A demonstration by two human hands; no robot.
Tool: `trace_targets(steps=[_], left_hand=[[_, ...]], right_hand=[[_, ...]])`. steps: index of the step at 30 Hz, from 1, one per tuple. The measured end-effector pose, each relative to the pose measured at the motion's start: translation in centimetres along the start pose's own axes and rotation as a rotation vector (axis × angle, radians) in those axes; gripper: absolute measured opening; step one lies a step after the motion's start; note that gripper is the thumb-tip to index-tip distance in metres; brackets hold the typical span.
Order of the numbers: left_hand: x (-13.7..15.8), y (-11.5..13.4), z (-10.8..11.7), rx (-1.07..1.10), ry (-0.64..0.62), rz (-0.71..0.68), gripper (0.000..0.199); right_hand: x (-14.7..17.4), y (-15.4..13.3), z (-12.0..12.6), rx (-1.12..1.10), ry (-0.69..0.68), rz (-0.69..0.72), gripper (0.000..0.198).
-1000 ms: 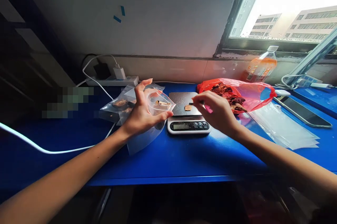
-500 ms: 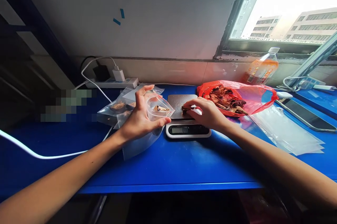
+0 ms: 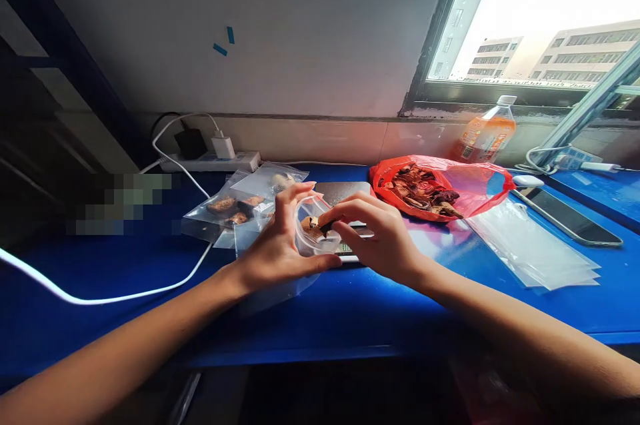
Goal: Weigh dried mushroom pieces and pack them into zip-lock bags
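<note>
My left hand (image 3: 275, 248) holds a clear zip bag (image 3: 309, 246) with its mouth spread between thumb and fingers. Light-brown dried slices (image 3: 309, 225) show inside the bag's opening. My right hand (image 3: 387, 238) pinches a dark brown dried slice (image 3: 329, 220), perhaps mushroom, at the bag's mouth. Behind both hands is a kitchen scale (image 3: 345, 190); its metal plate shows, while its display is mostly covered by the right hand. A red plastic bag (image 3: 485, 202) full of similar dried slices (image 3: 417, 188) lies open to the right of the scale.
Filled clear bags (image 3: 220, 206) lie left of my left hand. A stack of flat clear bags (image 3: 537, 248) and a phone (image 3: 570, 215) lie on the right. An orange drink bottle (image 3: 487, 132) stands by the window. A power strip (image 3: 245, 160) and white cable (image 3: 100, 300) are on the left.
My right hand has moved left from the scale plate to the bag's mouth, carrying the dried slice. My left hand has shifted slightly right with the bag. The view has moved slightly.
</note>
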State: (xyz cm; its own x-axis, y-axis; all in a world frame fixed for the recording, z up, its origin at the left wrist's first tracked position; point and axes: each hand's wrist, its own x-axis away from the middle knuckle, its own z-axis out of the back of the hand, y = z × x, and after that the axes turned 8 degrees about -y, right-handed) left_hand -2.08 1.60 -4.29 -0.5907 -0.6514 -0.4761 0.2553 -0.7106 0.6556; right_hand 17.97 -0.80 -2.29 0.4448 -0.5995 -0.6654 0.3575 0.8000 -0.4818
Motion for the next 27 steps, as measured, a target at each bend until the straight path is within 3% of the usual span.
trace_targets(steps=[3, 7, 10, 13, 16, 19, 22, 27], left_hand=[[-0.1, 0.1, 0.0, -0.036, 0.051, 0.016, 0.099], [-0.4, 0.0, 0.3, -0.110, 0.176, 0.037, 0.098], [-0.4, -0.2, 0.5, -0.126, 0.202, 0.059, 0.099], [-0.4, -0.1, 0.5, -0.137, 0.148, 0.056, 0.105], [-0.3, 0.2, 0.9, -0.118, 0.040, 0.076, 0.111], [-0.5, 0.4, 1.7, -0.027, 0.047, 0.146, 0.089], [-1.1, 0.3, 2.6, 0.144, 0.184, 0.234, 0.055], [-1.8, 0.3, 3.3, 0.375, 0.237, 0.372, 0.040]], right_hand=[[0.2, -0.5, 0.0, -0.055, -0.016, 0.033, 0.015], [0.5, -1.0, 0.5, 0.070, 0.038, 0.016, 0.017], [0.6, -1.3, 0.6, 0.056, -0.103, -0.096, 0.015], [0.7, -1.2, 0.4, -0.038, -0.202, -0.169, 0.006], [0.6, -0.8, 0.5, -0.071, -0.206, -0.168, 0.008], [0.5, -0.3, 0.8, -0.045, -0.122, -0.186, 0.010], [0.4, 0.2, 1.2, -0.091, -0.026, -0.261, 0.008], [0.3, 1.0, 1.2, -0.202, 0.057, -0.380, 0.004]])
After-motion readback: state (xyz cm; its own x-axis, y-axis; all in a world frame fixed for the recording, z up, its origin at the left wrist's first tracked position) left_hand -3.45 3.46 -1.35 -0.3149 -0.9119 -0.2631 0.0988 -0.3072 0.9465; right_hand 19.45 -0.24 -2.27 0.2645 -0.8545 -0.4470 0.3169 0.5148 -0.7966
